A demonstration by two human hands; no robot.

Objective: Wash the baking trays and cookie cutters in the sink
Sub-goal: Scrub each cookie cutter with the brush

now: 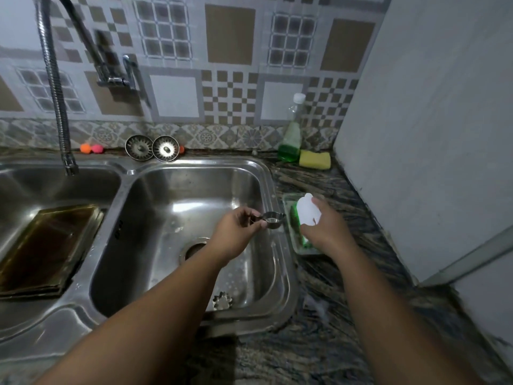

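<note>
Beside a clear dish [305, 250] at the sink's [270, 179] right rim, a cookie cutter [273, 219] is pinched by the left hand [238, 232], and a white object [306, 211] is gripped by the right hand [324, 230].

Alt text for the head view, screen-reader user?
The left hand pinches a small metal cutter over the right sink basin; the right hand grips a white object above a clear tray on the counter. Dark baking trays lie in the left basin, a fluted cutter in the right.
</note>
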